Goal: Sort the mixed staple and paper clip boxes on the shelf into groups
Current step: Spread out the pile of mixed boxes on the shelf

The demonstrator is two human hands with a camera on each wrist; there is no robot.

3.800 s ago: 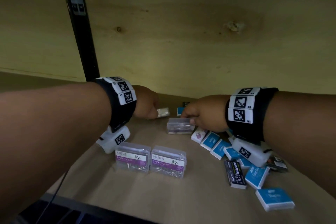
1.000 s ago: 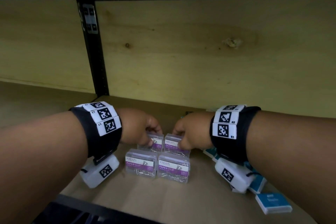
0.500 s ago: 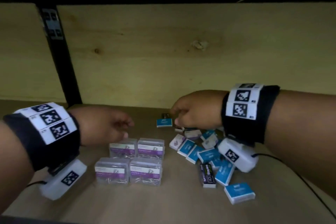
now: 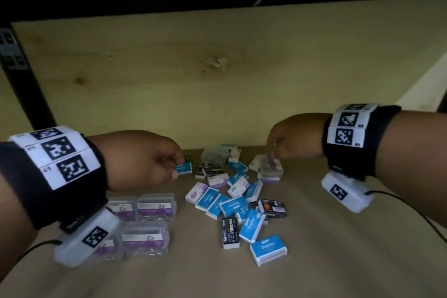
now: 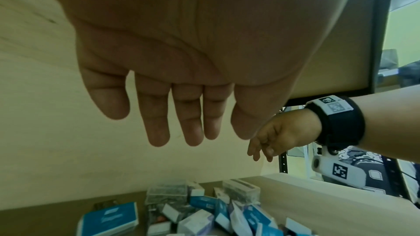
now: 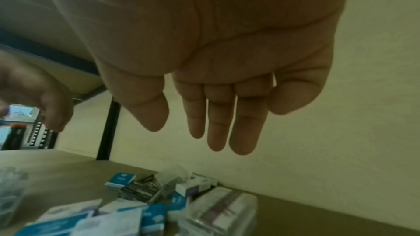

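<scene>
Hovering left hand (image 4: 142, 159) — right hand (image 4: 294, 136) apart

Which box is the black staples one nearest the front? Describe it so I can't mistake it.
Start at the scattered pile of blue staple boxes right of the four clear paper clip boxes. At the pile's front edge lies a black staples box, beside two blue ones. It alone is black with white "Staples" lettering running lengthwise.

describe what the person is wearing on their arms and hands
Bare hands and forearms, no sleeves or gloves. Each wrist carries a wide black band with white tiles printed with black square codes, and beneath it a white camera box bearing one such code, trailing a thin black cable.
</scene>
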